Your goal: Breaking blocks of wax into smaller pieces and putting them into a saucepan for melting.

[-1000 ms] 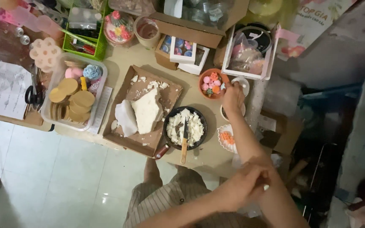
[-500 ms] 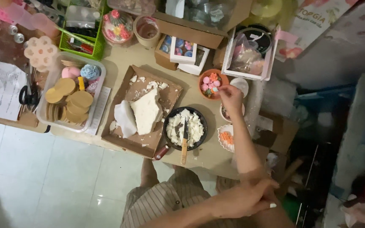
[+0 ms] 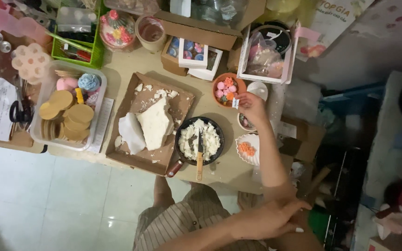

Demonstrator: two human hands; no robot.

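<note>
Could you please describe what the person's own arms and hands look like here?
Both arms are bare to above the elbow, with no sleeves, watch or bracelet visible. The left hand shows a light-painted nail; the right hand appears ringless, though detail is blurred.

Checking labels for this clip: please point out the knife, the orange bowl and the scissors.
knife (image 3: 199, 160): head view, on the wooden handle.
orange bowl (image 3: 217, 82): head view, on its left rim.
scissors (image 3: 19, 111): head view, on the black handles.

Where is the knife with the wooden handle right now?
In the head view the knife lies across the black pan of white chunks, centre of the table, handle toward the person, right of the cardboard tray.
</note>
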